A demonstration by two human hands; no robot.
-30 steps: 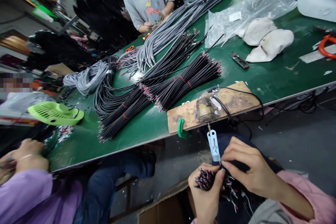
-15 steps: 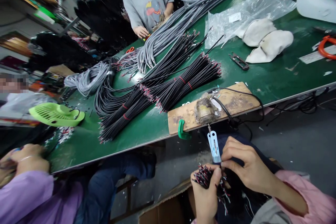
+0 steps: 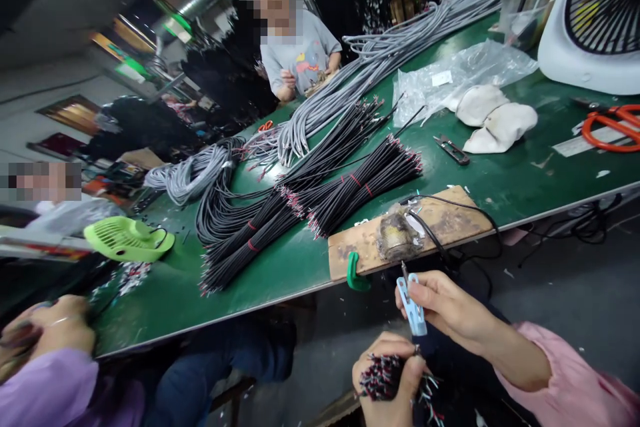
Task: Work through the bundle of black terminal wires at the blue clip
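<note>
My left hand [image 3: 387, 410] is closed around a bundle of thin black cables [image 3: 380, 377], with red, white and dark wire ends facing up. More loose wire ends [image 3: 431, 395] hang beside its thumb. Just above, my right hand [image 3: 445, 300] pinches a light blue clothespin [image 3: 414, 313] between thumb and fingers. The clothespin's upper end is by a thin metal tip [image 3: 404, 269] that sticks out below a wrapped, stained block [image 3: 397, 235]. A single dark cable end shows between the clothespin's lower end and my left hand.
A wooden board [image 3: 350, 250] lies at the table edge under the block, with a green clamp [image 3: 356, 273]. Black cable bundles [image 3: 250, 240], grey cables [image 3: 325, 103], snips [image 3: 451, 149], white gloves [image 3: 495, 123], orange scissors [image 3: 607, 130] and a fan [image 3: 595, 20] cover the green table. Two co-workers sit nearby.
My right hand has moved up from the clothespin's lower end and now grips the clothespin itself. My left hand still holds the cable bundle, slightly lower. The view has tilted upward.
</note>
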